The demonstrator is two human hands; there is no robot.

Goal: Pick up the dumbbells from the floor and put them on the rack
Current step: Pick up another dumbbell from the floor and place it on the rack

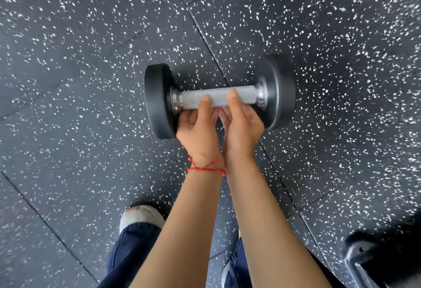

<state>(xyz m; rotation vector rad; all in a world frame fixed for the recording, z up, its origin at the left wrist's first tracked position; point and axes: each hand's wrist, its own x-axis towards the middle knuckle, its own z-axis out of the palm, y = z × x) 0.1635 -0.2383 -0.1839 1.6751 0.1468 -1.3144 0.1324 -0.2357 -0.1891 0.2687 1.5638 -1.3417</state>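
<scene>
Now both hands clamp the dumbbell (219, 99) by its knurled handle, left hand (198, 128) beside right hand (242, 123), above the speckled floor (91, 59). Thumbs should stay wrapped and the bar level, I judge; the rack isn't clearly seen.

The dumbbell (219, 99) lies crosswise over the floor (91, 59), ahead of both feet. The left hand (198, 132) and right hand (241, 128) grip its handle side by side, touching; a metal frame (364, 262) sits at the lower right
</scene>
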